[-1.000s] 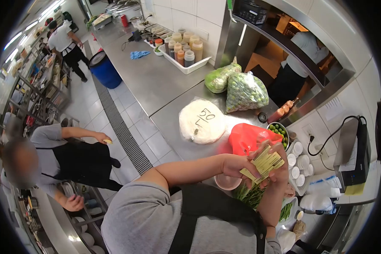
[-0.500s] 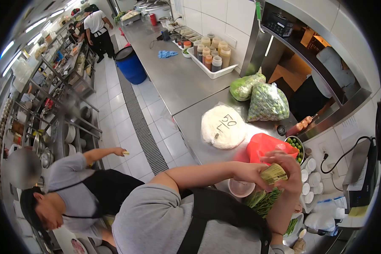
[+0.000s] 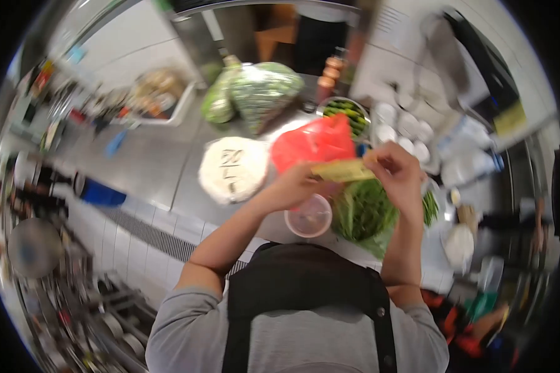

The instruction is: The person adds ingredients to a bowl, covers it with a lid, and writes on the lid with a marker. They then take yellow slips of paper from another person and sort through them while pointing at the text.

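Observation:
A yellow paper slip (image 3: 342,171) is stretched between my two hands above the steel counter. My left hand (image 3: 298,183) pinches its left end, and my right hand (image 3: 395,171) grips the right end. Behind it lies a red plastic bag (image 3: 311,142). Below the slip are a round plastic tub (image 3: 308,216) and a bunch of leafy greens (image 3: 364,211). To the left sits a white round package marked 50 L (image 3: 233,169). The writing on the slip is too blurred to read.
Bags of green vegetables (image 3: 264,90) lie behind the white package. A bowl of green produce (image 3: 348,115) and white containers (image 3: 407,130) stand at the back right. A tray of sauce bottles (image 3: 162,93) is at the far left. Another person's hand (image 3: 491,323) shows at the lower right.
The view has swung to the right. My hands have drawn apart, with the yellow slip extended between them. The co-worker at the lower left is out of view.

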`<action>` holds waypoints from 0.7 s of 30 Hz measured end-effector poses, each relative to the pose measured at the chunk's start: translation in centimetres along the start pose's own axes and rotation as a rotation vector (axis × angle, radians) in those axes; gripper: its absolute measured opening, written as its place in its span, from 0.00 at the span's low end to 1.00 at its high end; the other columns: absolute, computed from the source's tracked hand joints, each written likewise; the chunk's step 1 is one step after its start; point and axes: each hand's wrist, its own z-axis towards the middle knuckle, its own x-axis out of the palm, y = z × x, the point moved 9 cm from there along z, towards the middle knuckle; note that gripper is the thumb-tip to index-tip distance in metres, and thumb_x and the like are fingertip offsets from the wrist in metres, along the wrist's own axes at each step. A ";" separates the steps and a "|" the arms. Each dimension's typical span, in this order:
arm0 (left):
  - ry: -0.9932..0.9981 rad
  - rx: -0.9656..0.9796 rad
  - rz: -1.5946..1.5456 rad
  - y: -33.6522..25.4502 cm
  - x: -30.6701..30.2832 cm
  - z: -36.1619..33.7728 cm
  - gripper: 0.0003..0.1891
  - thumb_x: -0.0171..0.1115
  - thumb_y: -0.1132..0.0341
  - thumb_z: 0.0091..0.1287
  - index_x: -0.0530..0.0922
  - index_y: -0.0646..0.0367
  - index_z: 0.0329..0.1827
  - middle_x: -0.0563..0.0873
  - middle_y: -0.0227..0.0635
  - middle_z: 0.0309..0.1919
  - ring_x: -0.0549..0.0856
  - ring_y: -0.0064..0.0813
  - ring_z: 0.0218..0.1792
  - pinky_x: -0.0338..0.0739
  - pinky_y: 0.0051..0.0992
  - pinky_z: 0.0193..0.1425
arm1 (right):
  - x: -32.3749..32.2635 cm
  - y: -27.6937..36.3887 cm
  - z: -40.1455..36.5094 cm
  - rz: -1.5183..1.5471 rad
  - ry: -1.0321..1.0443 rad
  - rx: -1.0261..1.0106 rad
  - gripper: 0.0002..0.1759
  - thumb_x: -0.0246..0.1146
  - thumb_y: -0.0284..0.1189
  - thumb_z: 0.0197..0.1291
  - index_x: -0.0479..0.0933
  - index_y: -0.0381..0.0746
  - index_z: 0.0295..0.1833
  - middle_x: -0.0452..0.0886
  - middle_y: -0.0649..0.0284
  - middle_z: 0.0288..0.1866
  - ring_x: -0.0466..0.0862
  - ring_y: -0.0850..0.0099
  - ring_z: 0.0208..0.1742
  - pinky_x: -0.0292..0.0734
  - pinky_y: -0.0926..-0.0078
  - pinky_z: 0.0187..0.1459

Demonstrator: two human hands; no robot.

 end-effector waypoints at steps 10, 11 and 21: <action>-0.196 0.060 -0.139 0.8 1.8 5.3 0.08 0.73 0.76 0.63 0.86 0.67 0.44 0.90 0.34 0.35 0.86 0.16 0.34 0.81 0.18 0.41 | -3.7 -6.4 -7.8 0.476 -0.443 0.249 0.07 0.70 0.16 0.60 0.81 0.35 0.43 0.87 0.67 0.38 0.83 0.83 0.37 0.78 0.84 0.41; -0.186 0.061 -0.136 0.9 2.2 5.7 0.07 0.74 0.76 0.62 0.86 0.66 0.41 0.90 0.33 0.32 0.83 0.13 0.31 0.78 0.16 0.36 | -3.9 -6.7 -8.5 0.464 -0.459 0.270 0.07 0.70 0.15 0.60 0.82 0.34 0.42 0.87 0.67 0.38 0.83 0.83 0.37 0.78 0.84 0.41; -0.040 0.031 0.052 4.6 6.6 6.8 0.07 0.75 0.75 0.61 0.83 0.64 0.33 0.81 0.23 0.23 0.74 0.09 0.23 0.66 0.16 0.26 | -2.2 0.3 -11.8 -0.732 -0.335 0.099 0.56 0.81 0.41 0.44 0.61 0.52 0.80 0.60 0.57 0.80 0.57 0.47 0.80 0.54 0.45 0.77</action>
